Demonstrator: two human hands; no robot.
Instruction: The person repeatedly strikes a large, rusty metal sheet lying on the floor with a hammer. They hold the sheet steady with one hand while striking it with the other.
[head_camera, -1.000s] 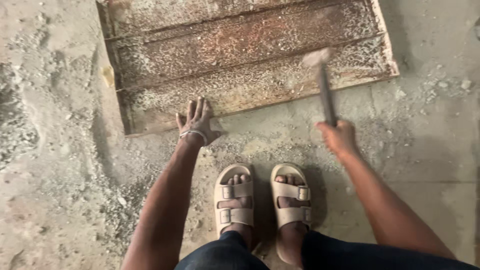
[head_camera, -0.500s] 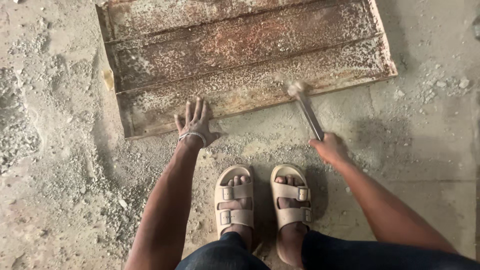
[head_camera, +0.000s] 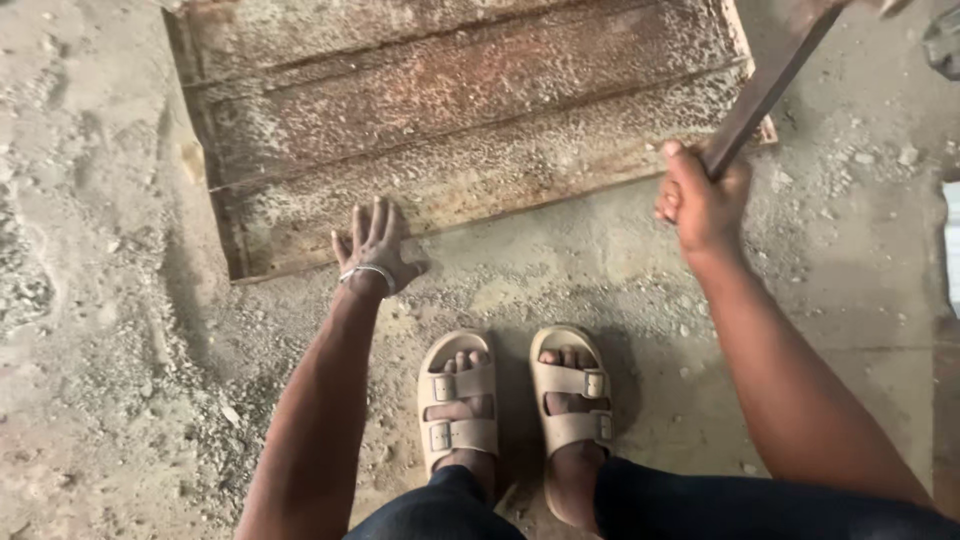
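Left hand (head_camera: 375, 245) lies flat on the crusted metal sheet (head_camera: 470, 110), much grit left, while right hand (head_camera: 703, 195) clamps the raised hammer (head_camera: 765, 85).

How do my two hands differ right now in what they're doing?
The left hand lies flat and open, fingers spread, pressing on the near edge of the rusty metal sheet; the right hand is closed in a fist around a hammer handle. The left hand is down at floor level, the right hand raised above the sheet. The left wrist wears a thin bangle; the right wrist is bare. Both arms are bare.
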